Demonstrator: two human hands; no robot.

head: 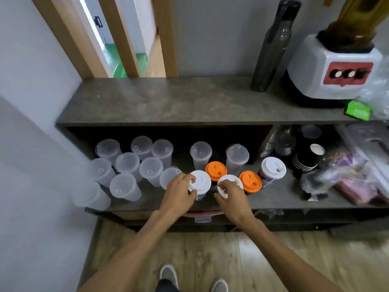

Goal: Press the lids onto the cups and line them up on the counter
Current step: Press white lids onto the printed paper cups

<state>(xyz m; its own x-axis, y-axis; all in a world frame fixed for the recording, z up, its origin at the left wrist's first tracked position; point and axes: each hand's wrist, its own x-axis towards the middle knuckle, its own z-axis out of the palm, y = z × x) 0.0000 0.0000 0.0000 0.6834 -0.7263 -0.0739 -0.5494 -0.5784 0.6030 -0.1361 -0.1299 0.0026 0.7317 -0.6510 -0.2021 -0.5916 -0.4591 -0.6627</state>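
Nearest us, our left hand curls around a white lid on an upright cup and our right hand pinches another white lid at its 3 o'clock — behind, two orange lids face up on the lower counter; no writing readable.

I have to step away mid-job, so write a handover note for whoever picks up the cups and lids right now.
Left hand: grips the white-lidded cup by the lid rim.
Right hand: fingers curled over the second white lid; the cup beneath is hidden.
Already lidded on the lower shelf: two orange-lidded cups, one white-lidded cup at right, and the clear lidded cups at left.
Upper counter: no cups lined up there yet.
Left: check both held lids are seated, then line the cups up on the counter.
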